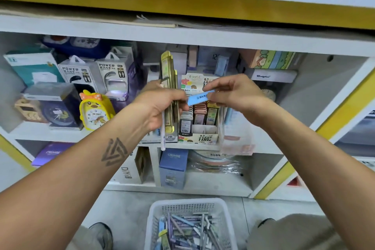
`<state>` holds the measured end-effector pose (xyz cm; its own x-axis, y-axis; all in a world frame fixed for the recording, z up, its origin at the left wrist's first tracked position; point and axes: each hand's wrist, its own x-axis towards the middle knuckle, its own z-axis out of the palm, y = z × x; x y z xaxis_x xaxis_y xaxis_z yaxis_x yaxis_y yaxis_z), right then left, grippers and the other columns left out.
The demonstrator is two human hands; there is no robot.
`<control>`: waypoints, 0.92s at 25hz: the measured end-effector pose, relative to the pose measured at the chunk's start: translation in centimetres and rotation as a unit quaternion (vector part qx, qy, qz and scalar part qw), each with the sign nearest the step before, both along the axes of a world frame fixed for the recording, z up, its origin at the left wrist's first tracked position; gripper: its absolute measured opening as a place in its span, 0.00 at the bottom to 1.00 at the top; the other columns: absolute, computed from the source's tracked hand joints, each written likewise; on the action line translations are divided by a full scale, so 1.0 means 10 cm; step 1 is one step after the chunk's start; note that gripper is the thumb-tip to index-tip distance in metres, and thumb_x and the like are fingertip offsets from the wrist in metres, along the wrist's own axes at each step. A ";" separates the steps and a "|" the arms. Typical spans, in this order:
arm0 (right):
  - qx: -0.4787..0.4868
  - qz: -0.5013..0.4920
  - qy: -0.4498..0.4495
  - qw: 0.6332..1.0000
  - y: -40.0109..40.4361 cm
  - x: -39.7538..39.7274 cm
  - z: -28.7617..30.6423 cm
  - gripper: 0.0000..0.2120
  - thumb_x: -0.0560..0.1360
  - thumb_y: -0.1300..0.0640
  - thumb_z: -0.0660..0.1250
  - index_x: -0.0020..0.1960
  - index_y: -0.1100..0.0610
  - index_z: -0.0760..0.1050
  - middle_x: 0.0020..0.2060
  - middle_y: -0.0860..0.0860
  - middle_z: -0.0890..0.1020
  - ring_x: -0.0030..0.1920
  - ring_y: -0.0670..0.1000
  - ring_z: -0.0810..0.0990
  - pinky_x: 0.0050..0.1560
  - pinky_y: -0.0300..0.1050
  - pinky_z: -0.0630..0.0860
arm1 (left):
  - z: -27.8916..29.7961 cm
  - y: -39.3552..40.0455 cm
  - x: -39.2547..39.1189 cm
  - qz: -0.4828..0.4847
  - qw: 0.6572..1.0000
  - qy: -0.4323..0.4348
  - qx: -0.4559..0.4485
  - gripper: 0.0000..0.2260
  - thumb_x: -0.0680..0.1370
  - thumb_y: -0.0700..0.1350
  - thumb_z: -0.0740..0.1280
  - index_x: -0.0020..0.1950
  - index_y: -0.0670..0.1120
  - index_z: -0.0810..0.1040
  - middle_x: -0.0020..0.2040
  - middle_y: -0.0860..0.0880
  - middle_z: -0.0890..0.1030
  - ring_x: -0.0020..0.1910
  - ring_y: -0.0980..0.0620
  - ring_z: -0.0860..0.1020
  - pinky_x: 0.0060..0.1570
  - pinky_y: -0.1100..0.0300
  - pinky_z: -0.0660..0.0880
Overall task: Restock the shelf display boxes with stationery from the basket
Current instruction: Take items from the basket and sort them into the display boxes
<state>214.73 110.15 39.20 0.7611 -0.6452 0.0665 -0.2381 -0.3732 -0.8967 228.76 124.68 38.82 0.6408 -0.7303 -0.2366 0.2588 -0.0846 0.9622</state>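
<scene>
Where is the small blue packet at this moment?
The blue packet is centre frame, pinched by the right hand and touching the left hand, just above the display box.

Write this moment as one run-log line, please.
left hand: holds yellow cases and white pen | right hand: pinches blue lead case | display box: partly filled | basket: still stocked

I'm looking into a shop, a stationery and small-goods store by the stock. White shelving point(203, 36) with yellow edge strips carries boxed power banks point(110, 75) still in hang-tab retail packs, a duck-shaped alarm clock point(95, 110) at the left, and a printed display box point(199, 126) of lead refills at the front edge.
</scene>
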 end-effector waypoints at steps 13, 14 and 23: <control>0.028 0.042 -0.063 0.997 0.31 0.43 -0.02 0.12 0.75 0.70 0.71 0.56 0.60 0.78 0.40 0.60 0.83 0.29 0.51 0.80 0.35 0.43 0.79 | 0.05 0.33 0.47 0.012 0.997 0.075 0.030 0.03 0.77 0.38 0.67 0.47 0.37 0.75 0.32 0.42 0.81 0.23 0.53 0.77 0.24 0.65 0.75; 0.028 0.053 -0.061 0.996 0.34 0.46 -0.04 0.11 0.75 0.71 0.71 0.55 0.60 0.78 0.40 0.60 0.84 0.30 0.52 0.80 0.35 0.43 0.80 | 0.04 0.36 0.50 0.010 0.997 0.070 0.040 0.03 0.78 0.37 0.66 0.47 0.38 0.74 0.31 0.42 0.81 0.22 0.53 0.76 0.24 0.65 0.74; -0.254 0.096 0.066 0.960 0.45 0.84 -0.14 0.04 0.75 0.58 0.74 0.43 0.51 0.81 0.39 0.47 0.83 0.42 0.49 0.84 0.48 0.46 0.81 | -0.01 0.57 0.66 -0.009 0.995 0.067 0.079 0.05 0.78 0.35 0.64 0.52 0.39 0.70 0.29 0.42 0.79 0.22 0.52 0.76 0.21 0.64 0.73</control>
